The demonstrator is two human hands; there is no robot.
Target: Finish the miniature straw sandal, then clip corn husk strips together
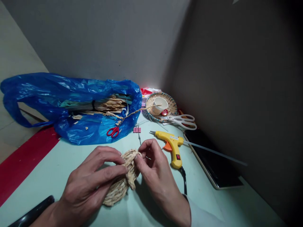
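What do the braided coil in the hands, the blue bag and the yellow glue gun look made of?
Tan braided coil: dry plant fibre, likely straw or raffia; matte plaited strands.
Crinkled blue bag: thin plastic film; glossy, creased, translucent.
Yellow glue gun: hard moulded plastic, smooth slight sheen; metal tip, seemingly.

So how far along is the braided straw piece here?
A small braided straw coil is already wound. The left hand and right hand pinch its upper edge. Loose straw strips sit in the blue bag and the glue gun lies untouched nearby, so probably partway.
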